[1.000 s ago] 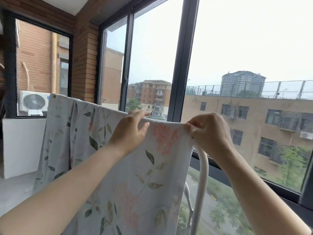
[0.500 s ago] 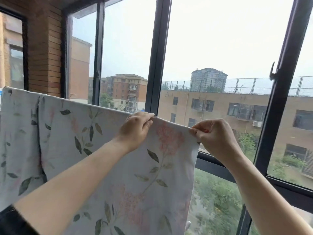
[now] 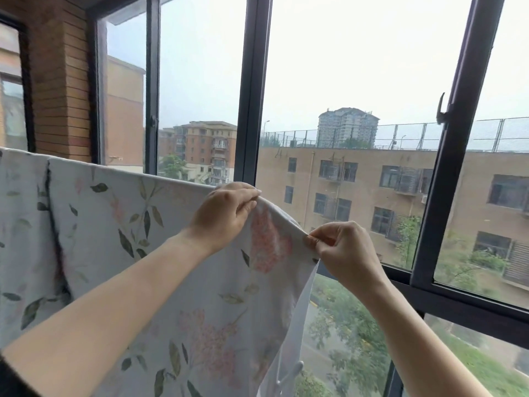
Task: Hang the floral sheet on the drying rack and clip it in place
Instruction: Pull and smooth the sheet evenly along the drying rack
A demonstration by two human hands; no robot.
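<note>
Indoors, beside a wall of dark-framed windows [image 3: 252, 90], a person's two bare hands worked at the top edge of a floral sheet [image 3: 177, 270] draped over a drying rack. The left hand [image 3: 226, 214] was closed over the upper fold of the fabric, fingers curled across the top and thumb pressed against the near side. The right hand [image 3: 345, 252] pinched the sheet's right corner between thumb and fingertips, lower than the left, so the edge sloped down toward it. The pale cloth, printed with green leaves and pink blossoms, hung in a broad panel from the left of the frame to the hands, with a darker vertical crease near its left end. The rack's top bar was hidden under the fabric; only a white rack fitting [image 3: 289, 373] showed below the sheet's trailing right edge. Whether any clip was in the right hand could not be told. A brick pillar [image 3: 61, 81] stood at the left, and a window latch [image 3: 442, 108] sat on the slanted frame at right. Beyond the glass lay a tan apartment block [image 3: 357, 184], trees and an overcast sky.
</note>
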